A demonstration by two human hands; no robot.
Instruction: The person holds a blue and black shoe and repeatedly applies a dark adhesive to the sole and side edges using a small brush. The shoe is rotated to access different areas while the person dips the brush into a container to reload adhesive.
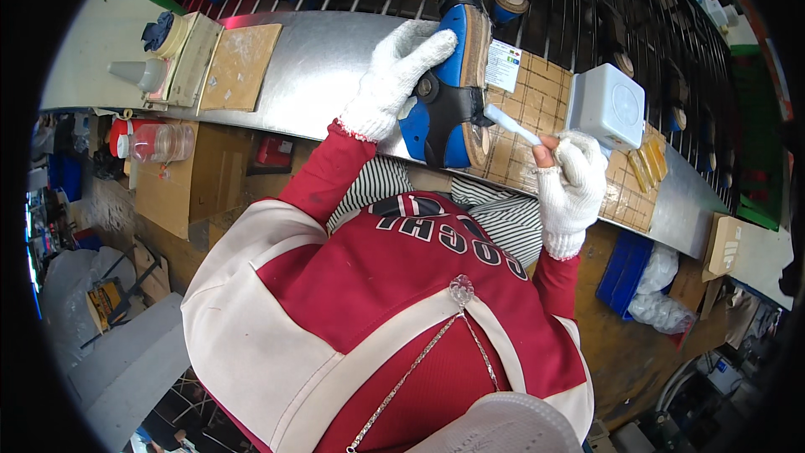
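Starting at the left end of the metal surface (310,59): a grey cone (138,74) and a dark cloth bundle (157,31) beside a pale block (194,59), set aside there, we guess, to leave the middle free. Just right of them, 1 flat cardboard piece (243,67).

Mid-surface, the left hand (392,80), gloved, grips a blue-and-black shoe (453,63) by its upper. The shoe lies across our view, from beyond the far edge to about the near edge; we can't tell whether it rests on the metal. Held on its side, sole rightward, probably to offer that edge to the other hand.

Right of it, a paper slip (503,65) on gridded cardboard (532,92), which likely shields the metal. The right hand (574,180) pinches a white brush (511,124) by its handle, tip beside the shoe's near end; contact unclear to us. A white container (610,106) stands toward the far edge, within easy reach; amber strips (646,164) lie near the cardboard's right side.

Shoe, left to right: blue and black panels, a round dark detail, then a tan, layered-looking sole edge.
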